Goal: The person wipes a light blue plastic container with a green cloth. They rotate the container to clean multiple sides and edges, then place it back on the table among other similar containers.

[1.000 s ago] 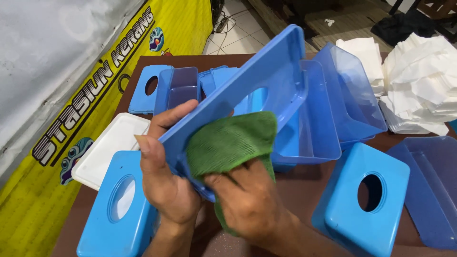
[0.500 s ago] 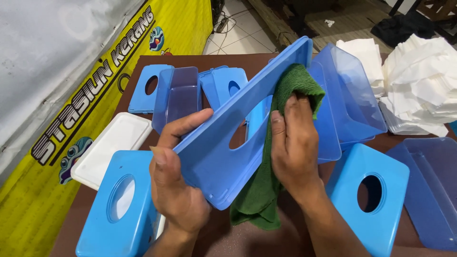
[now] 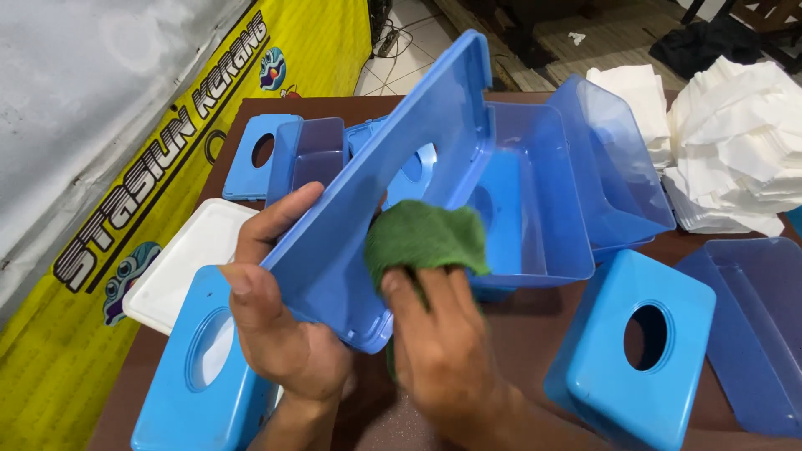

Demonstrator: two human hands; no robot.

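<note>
My left hand (image 3: 280, 330) grips the near end of a long blue plastic lid (image 3: 368, 200) with an oval hole, holding it tilted on edge above the brown table (image 3: 535, 334). My right hand (image 3: 439, 347) presses a green cloth (image 3: 426, 238) against the lid's right face, near its lower end. Behind the lid stands an open blue plastic box (image 3: 526, 209).
Blue lids with oval holes lie at the near left (image 3: 196, 376), near right (image 3: 639, 342) and far left (image 3: 255, 159). A white tray (image 3: 188, 259) sits at the left. More translucent blue boxes (image 3: 756, 326) and a pile of white tissue (image 3: 735, 142) are at the right. A yellow banner (image 3: 109, 250) hangs along the left.
My right hand with the green cloth slid from the lid's lower part up to its far end, then back down toward the near end. My left hand kept its hold.
</note>
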